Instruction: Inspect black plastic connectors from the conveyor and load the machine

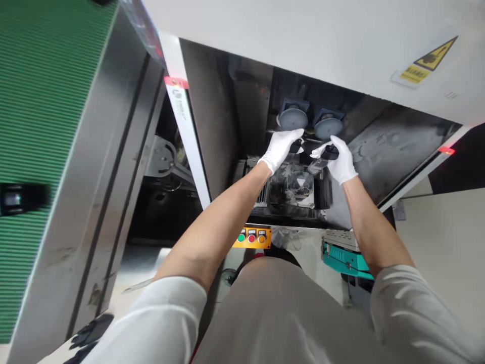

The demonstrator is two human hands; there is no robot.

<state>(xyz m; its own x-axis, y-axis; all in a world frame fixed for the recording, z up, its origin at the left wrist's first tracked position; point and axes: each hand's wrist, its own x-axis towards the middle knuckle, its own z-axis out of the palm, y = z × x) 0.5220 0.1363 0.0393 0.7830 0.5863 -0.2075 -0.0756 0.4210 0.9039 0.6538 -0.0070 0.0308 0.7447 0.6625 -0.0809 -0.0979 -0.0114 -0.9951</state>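
In the head view we look down into a dark machine bay. Our left hand (pixel 280 149), in a white cotton glove, is clenched around a small black part (pixel 296 146). Our right hand (pixel 338 161), in a matching glove, grasps a black-and-clear block (pixel 320 160) with its fingers (pixel 335 140). Just above both hands hang two round grey suction pads (pixel 293 119) on blue mounts. Nearer us sits a yellow control box (pixel 252 237) with green, red and orange buttons, beside a teal-and-grey unit (pixel 345 258).
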